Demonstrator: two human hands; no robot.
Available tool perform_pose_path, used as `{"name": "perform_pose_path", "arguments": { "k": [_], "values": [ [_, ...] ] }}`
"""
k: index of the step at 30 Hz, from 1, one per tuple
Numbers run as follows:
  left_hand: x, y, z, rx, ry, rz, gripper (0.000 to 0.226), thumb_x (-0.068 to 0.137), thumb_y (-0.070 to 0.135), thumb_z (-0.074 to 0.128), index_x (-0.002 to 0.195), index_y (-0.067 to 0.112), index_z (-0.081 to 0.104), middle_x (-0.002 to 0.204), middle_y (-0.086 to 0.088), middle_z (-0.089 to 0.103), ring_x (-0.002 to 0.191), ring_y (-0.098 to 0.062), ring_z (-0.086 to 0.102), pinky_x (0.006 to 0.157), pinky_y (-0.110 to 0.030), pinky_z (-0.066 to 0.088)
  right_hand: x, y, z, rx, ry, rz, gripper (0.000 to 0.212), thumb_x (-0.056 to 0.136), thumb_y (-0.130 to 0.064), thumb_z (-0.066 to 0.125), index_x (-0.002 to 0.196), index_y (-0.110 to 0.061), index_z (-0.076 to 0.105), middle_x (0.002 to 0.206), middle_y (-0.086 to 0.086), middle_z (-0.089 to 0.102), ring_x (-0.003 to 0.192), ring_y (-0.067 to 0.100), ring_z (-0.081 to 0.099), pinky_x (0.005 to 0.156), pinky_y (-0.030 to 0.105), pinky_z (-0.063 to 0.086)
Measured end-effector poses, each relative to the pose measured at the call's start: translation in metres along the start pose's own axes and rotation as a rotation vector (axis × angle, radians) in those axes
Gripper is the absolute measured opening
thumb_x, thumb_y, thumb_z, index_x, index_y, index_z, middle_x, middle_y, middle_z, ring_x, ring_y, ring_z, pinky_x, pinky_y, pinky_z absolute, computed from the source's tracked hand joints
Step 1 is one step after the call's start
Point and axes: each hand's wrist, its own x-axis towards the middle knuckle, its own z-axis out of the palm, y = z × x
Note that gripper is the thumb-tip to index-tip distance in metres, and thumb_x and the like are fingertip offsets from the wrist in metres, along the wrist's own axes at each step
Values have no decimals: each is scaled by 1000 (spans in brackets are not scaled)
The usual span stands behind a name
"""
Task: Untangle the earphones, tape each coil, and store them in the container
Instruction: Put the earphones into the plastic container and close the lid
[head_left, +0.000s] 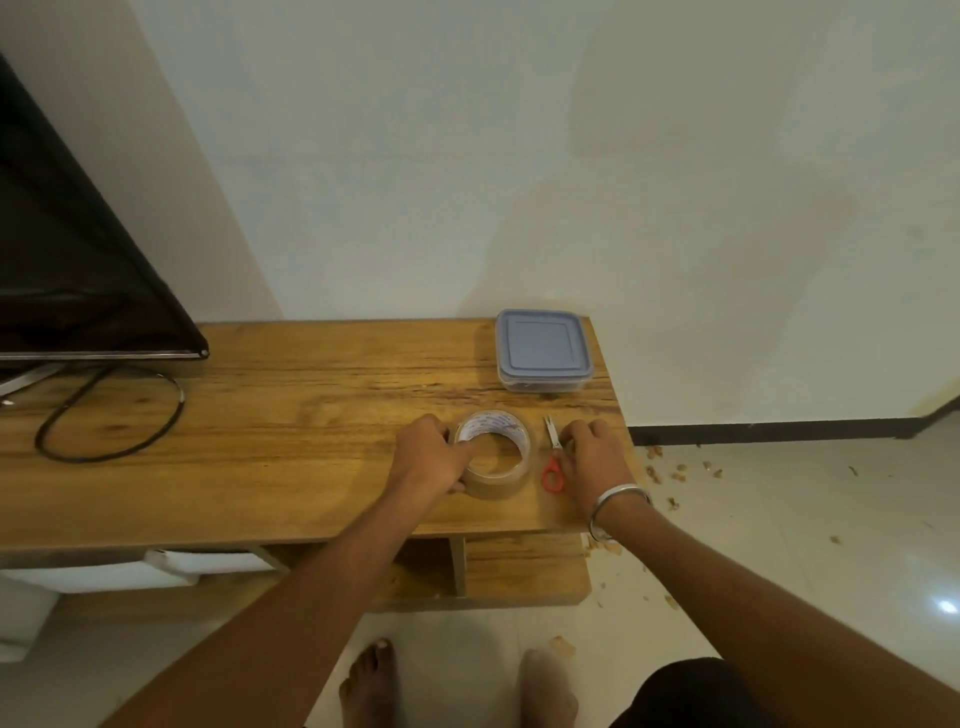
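- The left hand (428, 457) grips the brown tape roll (496, 462), fingers curled on its rim; the roll lies flat, hole upward.
- Just right of the roll, the right hand (592, 460) has curled fingers on the red-handled scissors (552, 457); blades point away.
- Behind the roll, the lidded container (543, 351) is closed.

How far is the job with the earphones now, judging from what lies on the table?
No loose earphones show; something dark lies inside the lidded container, but I cannot tell what. In hand: the left hand grips the tape roll and the right hand rests on the scissors, possibly putting them away. What remains cannot be judged.
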Motion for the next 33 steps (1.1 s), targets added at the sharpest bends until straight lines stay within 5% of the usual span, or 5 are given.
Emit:
{"name": "perform_pose_path", "arguments": {
  "k": [10, 16, 21, 27, 33],
  "values": [
    [6, -35, -63, -68, 134, -32, 14, 88, 10, 66, 95, 4, 56, 94, -14, 65, 53, -17, 67, 37, -17, 47, 6, -70, 46, 41, -53, -139, 20, 95, -19, 49, 109, -10, 58, 111, 7, 50, 104, 23, 49, 92, 32, 44],
    [5, -19, -57, -100, 138, 4, 23, 85, 17, 71, 93, 0, 59, 85, -13, 67, 42, -12, 65, 35, -18, 45, 3, -88, 13, 374, 22, -181, 26, 98, -35, 44, 81, -22, 59, 72, -8, 56, 66, 8, 51, 60, 18, 38],
    [-5, 3, -28, -139, 102, 45, 23, 84, 18, 72, 83, 4, 55, 86, -15, 67, 52, -17, 68, 35, -18, 43, 5, -74, -8, 348, -44, 1, 22, 88, -30, 58, 101, -13, 63, 84, 9, 68, 75, 27, 66, 73, 43, 56],
    [-14, 8, 8, -8, 34, 222, 30, 101, 32, 44, 82, 13, 58, 72, -4, 62, 55, -14, 60, 44, -18, 42, 8, -34, -32, 182, 3, 116, 20, 80, -25, 64, 88, -6, 66, 77, 11, 67, 71, 27, 64, 69, 35, 56],
    [-4, -27, 21, 408, 25, 359, 16, 89, 15, 63, 104, 18, 63, 113, 0, 54, 107, -18, 49, 94, -32, 45, 9, -6, -42, 184, 32, 189, 25, 85, -23, 63, 102, -5, 67, 79, 8, 62, 72, 23, 59, 66, 28, 48]
  ]
}}
